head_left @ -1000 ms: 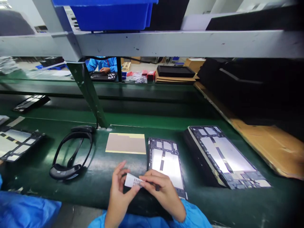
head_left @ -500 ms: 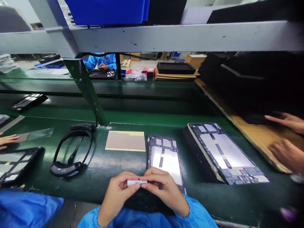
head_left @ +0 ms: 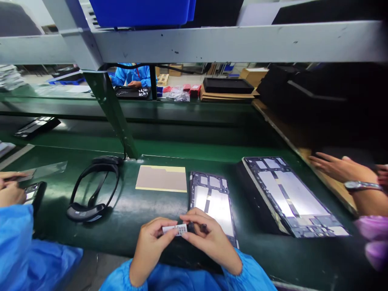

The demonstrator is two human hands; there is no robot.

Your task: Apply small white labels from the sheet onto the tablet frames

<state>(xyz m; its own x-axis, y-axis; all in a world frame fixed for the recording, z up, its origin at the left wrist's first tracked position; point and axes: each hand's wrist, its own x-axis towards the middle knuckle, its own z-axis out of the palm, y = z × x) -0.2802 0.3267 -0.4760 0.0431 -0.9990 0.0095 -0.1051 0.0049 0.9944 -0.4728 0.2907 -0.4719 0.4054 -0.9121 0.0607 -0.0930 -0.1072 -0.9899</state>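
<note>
My left hand (head_left: 151,242) and my right hand (head_left: 209,238) meet low in the middle, both pinching a small white printed label strip (head_left: 175,230). A thin dark tool (head_left: 198,227) also lies in my right fingers. Just beyond my right hand an open tablet frame (head_left: 212,204) lies flat on the green bench (head_left: 157,153), its silver inside facing up. A tan backing sheet (head_left: 161,178) lies to its left.
A larger open tablet frame (head_left: 291,196) rests to the right, a black headband device (head_left: 91,190) to the left. A co-worker's hand with a watch (head_left: 342,169) reaches in at right; another person's hands (head_left: 10,190) work at left. A steel shelf beam (head_left: 230,40) hangs overhead.
My hands turned the label from edge-on to face-up and stayed in place. The right co-worker's hand moved further in over the cardboard; the left person's blue sleeve came into view.
</note>
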